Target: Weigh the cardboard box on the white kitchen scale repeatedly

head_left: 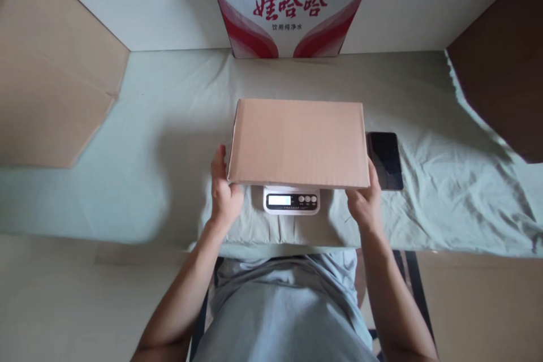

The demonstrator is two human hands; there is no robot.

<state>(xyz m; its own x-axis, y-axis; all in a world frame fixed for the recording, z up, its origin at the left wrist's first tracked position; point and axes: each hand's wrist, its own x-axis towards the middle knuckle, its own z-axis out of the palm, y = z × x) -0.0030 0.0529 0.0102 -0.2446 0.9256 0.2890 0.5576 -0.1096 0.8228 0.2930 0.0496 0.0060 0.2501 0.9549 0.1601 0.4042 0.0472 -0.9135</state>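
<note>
A plain brown cardboard box [299, 142] lies flat between my two hands, over a small white digital kitchen scale [292, 207]. My left hand [225, 195] grips the box's left end near its front corner, fingers along the side. On the right end, my right hand [365, 201] holds the near corner, its fingertips partly hidden behind the box. Only the front of the scale shows, with a lit display and several round buttons; the display's digits are too faint to read. Whether the box rests on the scale's plate or is held just above it, I cannot tell.
A black smartphone [385, 161] lies just right of the box on the pale green cloth [139, 198]. At the back, a white and red carton [292, 11] stands against the wall. Large cardboard panels border the left [55, 68] and right [504, 68] sides.
</note>
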